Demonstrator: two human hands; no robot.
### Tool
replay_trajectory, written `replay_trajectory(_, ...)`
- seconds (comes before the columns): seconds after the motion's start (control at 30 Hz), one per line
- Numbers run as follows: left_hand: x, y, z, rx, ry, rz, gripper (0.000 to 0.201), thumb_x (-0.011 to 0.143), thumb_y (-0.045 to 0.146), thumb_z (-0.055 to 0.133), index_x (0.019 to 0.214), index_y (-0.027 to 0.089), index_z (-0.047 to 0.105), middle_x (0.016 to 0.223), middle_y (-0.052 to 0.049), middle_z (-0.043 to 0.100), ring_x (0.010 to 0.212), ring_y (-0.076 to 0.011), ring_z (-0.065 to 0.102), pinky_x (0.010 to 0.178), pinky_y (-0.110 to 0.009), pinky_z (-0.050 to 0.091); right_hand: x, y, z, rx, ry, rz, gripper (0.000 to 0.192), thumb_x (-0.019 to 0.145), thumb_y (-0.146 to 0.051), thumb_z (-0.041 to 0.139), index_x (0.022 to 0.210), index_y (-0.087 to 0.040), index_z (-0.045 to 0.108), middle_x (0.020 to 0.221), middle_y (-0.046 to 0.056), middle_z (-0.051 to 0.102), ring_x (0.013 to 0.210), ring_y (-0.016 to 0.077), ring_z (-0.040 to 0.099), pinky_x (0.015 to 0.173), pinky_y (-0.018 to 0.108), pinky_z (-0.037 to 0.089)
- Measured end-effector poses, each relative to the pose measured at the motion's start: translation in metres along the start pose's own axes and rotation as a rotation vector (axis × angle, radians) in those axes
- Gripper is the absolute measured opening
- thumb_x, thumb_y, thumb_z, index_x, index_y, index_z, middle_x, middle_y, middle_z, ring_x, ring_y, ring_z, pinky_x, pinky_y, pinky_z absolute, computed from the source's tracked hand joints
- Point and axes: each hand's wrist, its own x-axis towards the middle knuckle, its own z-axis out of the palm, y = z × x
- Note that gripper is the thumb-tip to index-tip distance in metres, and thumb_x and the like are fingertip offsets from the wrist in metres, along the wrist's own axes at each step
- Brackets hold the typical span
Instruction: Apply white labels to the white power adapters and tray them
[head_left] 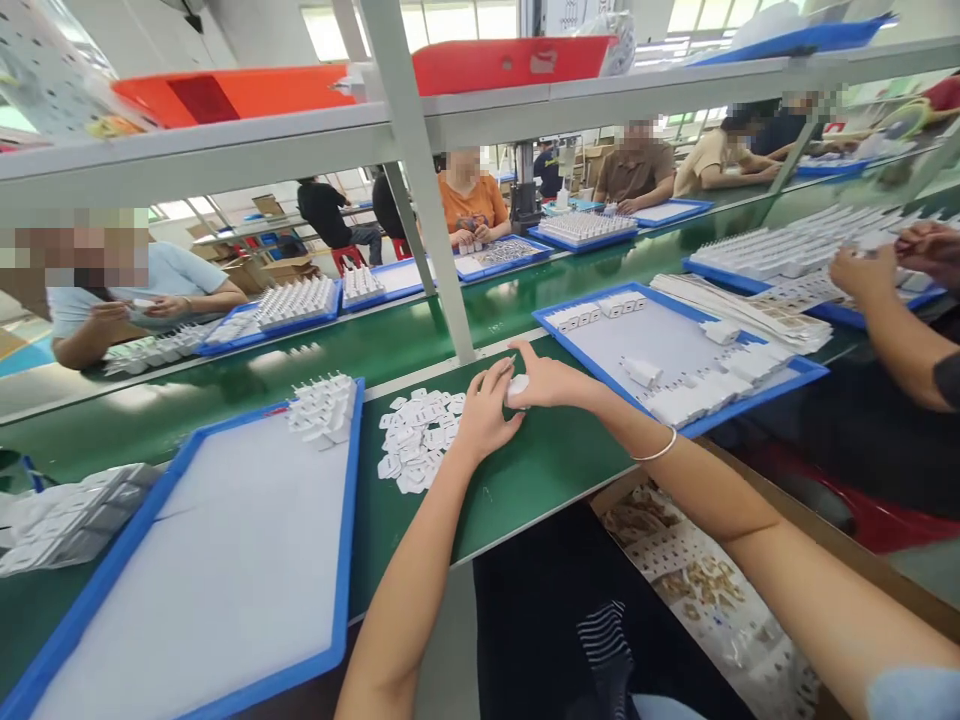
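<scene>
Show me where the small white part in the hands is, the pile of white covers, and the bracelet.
small white part (517,388), head view, its visible white face.
pile of white covers (416,438), head view, middle of the pile.
bracelet (656,450), head view, its lower curve.

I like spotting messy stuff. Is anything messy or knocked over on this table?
A little. Loose white parts lie jumbled on the green table, outside any tray. In the right blue tray, a couple of white pieces lie apart from the rows.
</scene>
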Motion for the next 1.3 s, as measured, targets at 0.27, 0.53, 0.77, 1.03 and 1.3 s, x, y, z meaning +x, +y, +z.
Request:
replay_trajectory(0.27, 0.000, -0.020, -0.006, -0.223, 0.202, -0.212, 0.045, 0.072, 0.014, 0.073, 0.117, 0.019, 0.069, 0.140, -0.014, 0.062, 0.135, -0.0305, 0.054, 0.117, -0.051, 0.038, 0.042, 0.012, -0.001, 0.346, -0.212, -0.139, 0.084, 0.070, -0.044, 0.082, 0.142, -0.023, 0.045, 0.076, 0.000, 0.068, 0.071, 0.0226, 0.067, 0.066, 0.032, 0.054)
replay_trajectory(0.53, 0.002, -0.017, -0.012, -0.699, 0.364, -0.504, 0.049, 0.071, 0.042, 0.084, 0.113, 0.019, 0.073, 0.115, -0.009, 0.076, 0.107, -0.0265, 0.070, 0.098, -0.042, 0.052, 0.047, 0.039, 0.013, 0.808, -0.244, -0.150, 0.047, 0.092, -0.060, 0.057, 0.119, -0.022, 0.058, 0.083, 0.004, 0.069, 0.076, 0.0182, 0.071, 0.073, 0.032, 0.059)
replay_trajectory(0.77, 0.004, -0.003, -0.011, -0.917, 0.356, -0.577, 0.044, 0.062, 0.038, 0.090, 0.099, 0.018, 0.077, 0.102, -0.007, 0.078, 0.096, -0.0230, 0.071, 0.094, -0.039, 0.052, 0.047, 0.036, 0.023, 0.901, -0.057, -0.173, 0.034, 0.076, -0.044, 0.078, 0.098, -0.021, 0.065, 0.071, -0.002, 0.066, 0.065, 0.0140, 0.061, 0.064, 0.028, 0.051)
replay_trajectory(1.03, 0.002, 0.007, -0.013, -0.953, 0.259, -0.609, 0.048, 0.062, 0.036, 0.091, 0.106, 0.019, 0.077, 0.097, -0.005, 0.078, 0.089, -0.0216, 0.070, 0.083, -0.035, 0.054, 0.043, 0.033, 0.025, 0.929, 0.030, -0.153, 0.036, 0.071, -0.052, 0.079, 0.074, -0.020, 0.064, 0.079, 0.002, 0.070, 0.074, 0.0182, 0.065, 0.064, 0.031, 0.054)
replay_trajectory(1.3, 0.003, 0.011, -0.014, -0.720, 0.312, -0.488, 0.046, 0.067, 0.036, 0.088, 0.108, 0.020, 0.076, 0.114, -0.007, 0.074, 0.107, -0.0264, 0.068, 0.094, -0.039, 0.055, 0.042, 0.033, 0.023, 0.940, 0.285, -0.192, 0.027, 0.072, -0.046, 0.081, 0.076, -0.022, 0.068, 0.074, 0.001, 0.063, 0.070, 0.0173, 0.058, 0.056, 0.028, 0.048)
